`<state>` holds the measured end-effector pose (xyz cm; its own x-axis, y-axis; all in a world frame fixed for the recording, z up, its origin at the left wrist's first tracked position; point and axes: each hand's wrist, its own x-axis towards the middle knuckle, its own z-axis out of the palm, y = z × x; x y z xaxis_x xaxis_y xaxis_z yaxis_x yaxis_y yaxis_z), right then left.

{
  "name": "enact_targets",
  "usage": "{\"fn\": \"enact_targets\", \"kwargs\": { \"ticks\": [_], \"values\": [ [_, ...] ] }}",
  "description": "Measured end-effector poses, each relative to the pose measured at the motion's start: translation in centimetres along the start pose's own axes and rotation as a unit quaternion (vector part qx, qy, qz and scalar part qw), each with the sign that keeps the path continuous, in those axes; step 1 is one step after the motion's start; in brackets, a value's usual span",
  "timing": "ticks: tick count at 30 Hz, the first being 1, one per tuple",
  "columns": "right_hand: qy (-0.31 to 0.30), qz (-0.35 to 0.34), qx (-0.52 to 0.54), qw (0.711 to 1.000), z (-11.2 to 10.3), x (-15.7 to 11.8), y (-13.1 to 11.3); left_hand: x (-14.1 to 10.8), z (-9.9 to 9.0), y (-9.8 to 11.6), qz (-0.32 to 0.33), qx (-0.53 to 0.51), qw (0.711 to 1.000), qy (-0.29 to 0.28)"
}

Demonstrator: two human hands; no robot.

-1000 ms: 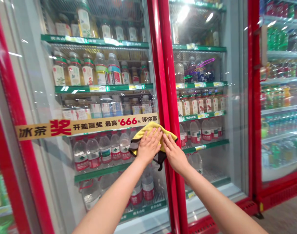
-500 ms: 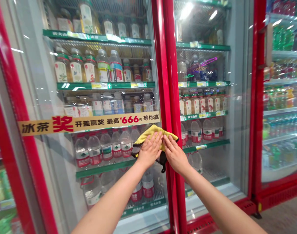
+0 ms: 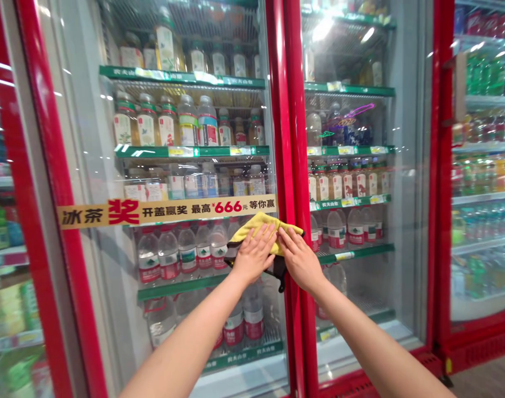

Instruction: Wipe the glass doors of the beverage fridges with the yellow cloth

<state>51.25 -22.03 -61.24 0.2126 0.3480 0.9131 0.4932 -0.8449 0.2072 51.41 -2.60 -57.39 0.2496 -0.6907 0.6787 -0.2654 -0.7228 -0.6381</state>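
A yellow cloth (image 3: 256, 223) with dark edging and a grey-black underside lies pressed against the glass door beside the red door frame (image 3: 282, 138). My left hand (image 3: 254, 253) rests flat on the cloth, its fingers stretched upward. Beside it, my right hand (image 3: 301, 261) is also flat, with its fingertips on the cloth's right part and its palm over the red frame. The two hands' fingertips nearly meet. A dark corner of the cloth with a small loop hangs below, between the hands.
A beige banner strip (image 3: 169, 211) runs across the left glass door just above the cloth. Behind the glass, green-edged shelves (image 3: 186, 152) hold several rows of bottles (image 3: 167, 254). Another red-framed cooler (image 3: 441, 221) stands at the right. Lights reflect in the glass.
The view has turned slightly left and up, so the cooler appears shifted right and, in its upper part, lower. Both hands stay flat on the cloth in nearly the same place.
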Motion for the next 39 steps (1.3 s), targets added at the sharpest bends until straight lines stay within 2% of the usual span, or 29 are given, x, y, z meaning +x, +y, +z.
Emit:
{"fn": "enact_targets", "kwargs": {
  "ticks": [2, 4, 6, 8, 11, 13, 18, 20, 23, 24, 26, 28, 30, 31, 33, 35, 37, 39],
  "values": [
    [-0.001, 0.008, 0.012, 1.0, -0.6, 1.8, 0.7, 1.5, -0.5, -0.8, -0.016, -0.005, 1.0, 0.0],
    [0.015, 0.024, 0.042, 0.999, -1.3, 4.7, 1.6, 4.2, -1.4, -1.8, -0.047, -0.011, 0.999, 0.005],
    [0.045, 0.044, 0.089, 0.994, -1.9, 7.3, 2.2, 6.9, -2.3, -2.6, -0.079, -0.019, 0.997, 0.012],
    [0.084, 0.065, 0.144, 0.984, -2.4, 8.6, 2.4, 8.8, -2.7, -2.6, -0.103, -0.029, 0.994, 0.021],
    [0.139, 0.093, 0.203, 0.965, -2.9, 8.1, 2.0, 9.9, -2.6, -1.9, -0.145, -0.036, 0.988, 0.035],
    [0.154, 0.102, 0.221, 0.958, -3.3, 7.2, 1.6, 10.0, -2.5, -1.8, -0.16, -0.036, 0.986, 0.038],
    [0.151, 0.097, 0.199, 0.963, -4.3, 7.2, 1.4, 10.7, -3.3, -4.1, -0.098, -0.028, 0.995, 0.023],
    [0.144, 0.092, 0.178, 0.969, -4.7, 7.6, 1.5, 10.5, -3.3, -4.3, -0.115, -0.02, 0.993, 0.035],
    [0.129, 0.086, 0.158, 0.975, -5.0, 7.2, 1.6, 9.0, -2.3, -2.8, -0.154, -0.015, 0.987, 0.047],
    [0.125, 0.085, 0.151, 0.977, -5.1, 6.9, 1.6, 8.3, -1.9, -2.3, -0.144, -0.017, 0.989, 0.04],
    [0.12, 0.081, 0.132, 0.981, -5.2, 6.2, 1.4, 7.2, -1.5, -1.8, -0.084, -0.026, 0.996, 0.011],
    [0.109, 0.072, 0.103, 0.986, -5.5, 5.8, 1.3, 6.7, -2.0, -2.8, -0.008, -0.036, 0.999, -0.025],
    [0.09, 0.062, 0.07, 0.992, -5.8, 5.8, 1.2, 6.8, -3.1, -5.0, 0.014, -0.034, 0.999, -0.039],
    [0.079, 0.057, 0.055, 0.994, -5.9, 5.8, 1.2, 6.9, -3.8, -6.2, -0.004, -0.025, 0.999, -0.033],
    [0.058, 0.048, 0.034, 0.997, -6.1, 5.9, 1.3, 6.4, -4.8, -8.1, -0.08, 0.003, 0.997, -0.008],
    [0.049, 0.039, 0.03, 0.998, -6.1, 5.9, 1.3, 5.1, -5.0, -8.6, -0.149, 0.028, 0.988, 0.012],
    [0.052, 0.03, 0.044, 0.997, -5.8, 6.1, 1.2, 3.1, -4.6, -7.5, -0.154, 0.037, 0.987, 0.007],
    [0.058, 0.022, 0.069, 0.996, -5.4, 6.6, 0.7, 1.6, -4.0, -6.0, -0.105, 0.031, 0.994, -0.014]
  ]
}}
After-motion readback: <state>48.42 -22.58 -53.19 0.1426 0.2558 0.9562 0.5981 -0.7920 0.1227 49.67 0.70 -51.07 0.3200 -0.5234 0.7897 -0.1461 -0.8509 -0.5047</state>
